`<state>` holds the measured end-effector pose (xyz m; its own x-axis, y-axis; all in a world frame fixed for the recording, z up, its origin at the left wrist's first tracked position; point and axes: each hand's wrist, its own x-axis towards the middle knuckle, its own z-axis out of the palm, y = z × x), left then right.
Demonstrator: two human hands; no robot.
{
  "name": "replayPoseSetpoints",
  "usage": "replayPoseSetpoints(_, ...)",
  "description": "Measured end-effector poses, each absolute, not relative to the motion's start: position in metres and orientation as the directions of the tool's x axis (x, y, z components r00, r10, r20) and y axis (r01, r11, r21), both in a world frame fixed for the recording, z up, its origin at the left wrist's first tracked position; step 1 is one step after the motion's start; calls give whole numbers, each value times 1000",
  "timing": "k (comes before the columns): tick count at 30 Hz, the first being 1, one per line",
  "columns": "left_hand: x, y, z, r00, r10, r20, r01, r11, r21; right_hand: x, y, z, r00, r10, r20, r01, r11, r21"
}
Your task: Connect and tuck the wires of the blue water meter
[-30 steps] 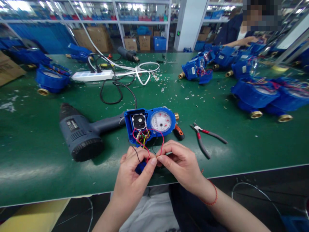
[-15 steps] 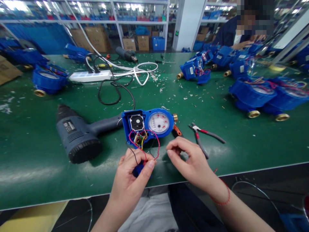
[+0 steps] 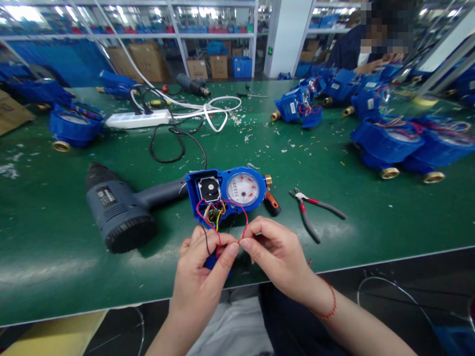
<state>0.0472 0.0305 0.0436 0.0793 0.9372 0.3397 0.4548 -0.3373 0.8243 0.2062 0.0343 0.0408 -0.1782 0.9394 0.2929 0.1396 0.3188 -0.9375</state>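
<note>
Two hands work near the table's (image 3: 44,277) front edge. The left hand (image 3: 202,277) is closed on a small blue part (image 3: 213,263) and wires. The right hand (image 3: 274,252), held apart and open earlier, now pinches a red wire (image 3: 243,222) just beside the left hand. The opened blue water meter (image 3: 226,190) lies directly beyond, between a heat gun (image 3: 118,212) and pliers (image 3: 308,210).

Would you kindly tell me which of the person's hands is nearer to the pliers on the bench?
The right hand is nearer, sitting apart from the pliers, to their left and toward the person. The left hand is further left, in front of the water meter.
</note>
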Motion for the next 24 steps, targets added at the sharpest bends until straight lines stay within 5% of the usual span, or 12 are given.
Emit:
replayPoseSetpoints(4,44,30,43,80,951,299,428,-304,851,211,38,40,-168,879,447,317,478,-819)
replayPoseSetpoints(9,40,28,45,36,975,219,320,-219,922,238,56,37,28,882,469,450,408,-794)
replayPoseSetpoints(14,43,29,46,43,982,181,300,-186,936,247,56,42,-4,891,455,512,392,-764)
replayPoseSetpoints(20,44,28,45,63,981,183,345,-193,919,216,45,52,-230,940,252,81,277,-957)
replayPoseSetpoints(24,43,29,46,92,969,227,388,-245,889,203,46,52,-150,973,174,-92,161,-983)
